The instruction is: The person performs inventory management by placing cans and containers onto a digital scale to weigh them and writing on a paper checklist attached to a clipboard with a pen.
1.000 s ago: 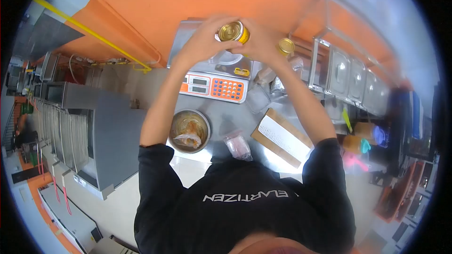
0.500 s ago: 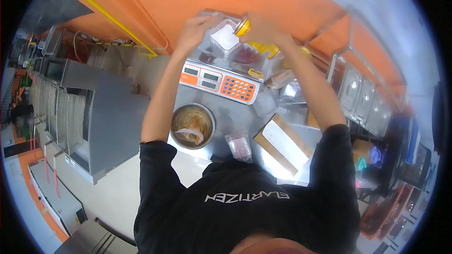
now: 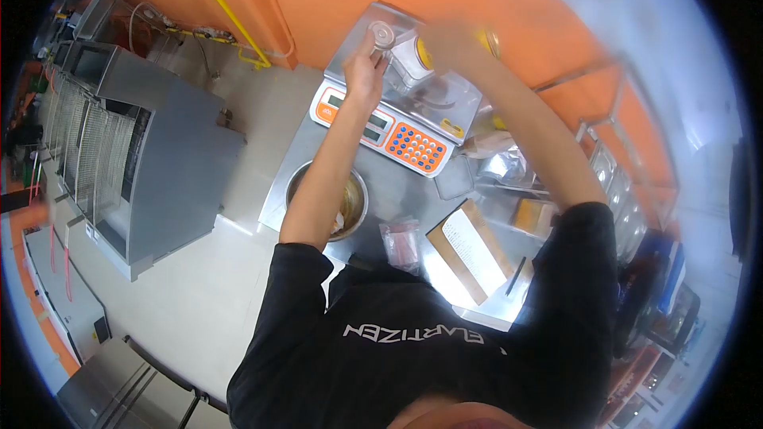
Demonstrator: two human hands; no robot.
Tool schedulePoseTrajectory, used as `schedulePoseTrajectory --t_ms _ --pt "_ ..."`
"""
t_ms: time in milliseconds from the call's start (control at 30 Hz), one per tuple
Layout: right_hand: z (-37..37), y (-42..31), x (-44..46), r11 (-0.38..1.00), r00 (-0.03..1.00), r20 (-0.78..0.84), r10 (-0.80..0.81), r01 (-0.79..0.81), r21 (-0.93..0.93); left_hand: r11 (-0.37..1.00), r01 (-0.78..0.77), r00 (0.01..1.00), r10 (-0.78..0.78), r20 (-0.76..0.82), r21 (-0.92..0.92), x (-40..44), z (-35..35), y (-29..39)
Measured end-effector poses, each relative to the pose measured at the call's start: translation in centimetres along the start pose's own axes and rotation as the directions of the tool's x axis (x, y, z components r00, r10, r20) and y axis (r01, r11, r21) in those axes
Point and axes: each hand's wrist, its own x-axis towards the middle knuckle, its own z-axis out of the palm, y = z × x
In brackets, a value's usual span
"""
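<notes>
My left hand [image 3: 364, 71] pinches a small round clear object [image 3: 381, 34], perhaps a lid, over the back left of the scale's metal platform. My right hand [image 3: 451, 44] is blurred by motion, with its fingers closed at a yellow-edged can [image 3: 424, 54] tilted above a clear container of white contents [image 3: 408, 67]. That container stands on the scale [image 3: 415, 148]. Another yellow-rimmed can [image 3: 489, 42] shows behind my right hand, partly hidden. The grip of the right fingers is smeared.
A metal bowl [image 3: 358, 199] lies partly under my left forearm. Nearer me are a plastic packet [image 3: 400, 245] and cardboard with a white paper [image 3: 470, 248]. Foil bags [image 3: 504, 165] sit right of the scale. A pen [image 3: 516, 276] lies at the right; a grey fryer unit [image 3: 179, 159] stands left.
The view has turned, shifting the scale right. My left hand has moved from the clear container's edge and holds the round clear object. My right hand remains by the yellow can, now more blurred.
</notes>
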Motion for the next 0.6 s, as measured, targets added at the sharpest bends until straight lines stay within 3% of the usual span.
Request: schedulePoseTrajectory --t_ms 200,267,467,600 --pt "-0.6 -1.7 0.8 0.969 1.0 0.022 -0.005 0.01 -0.245 0.995 0.073 0.996 -0.076 -0.053 -0.06 -1.0 1.0 0.7" --pt "0.3 -1.7 1.3 0.956 0.999 -0.032 -0.027 0.016 -0.292 0.994 0.06 0.998 -0.061 -0.005 -0.088 -1.0 0.6 0.7" --pt "-1.2 -2.9 1.4 0.897 0.999 0.021 -0.05 0.054 -0.438 0.988 0.062 0.998 -0.059 0.026 -0.141 -1.5 0.4 0.9" --pt "3.9 -1.0 4.1 0.925 0.989 -0.09 -0.115 0.074 -0.373 0.986 0.089 0.995 -0.082 0.052 -0.144 -1.4 -0.2 0.7"
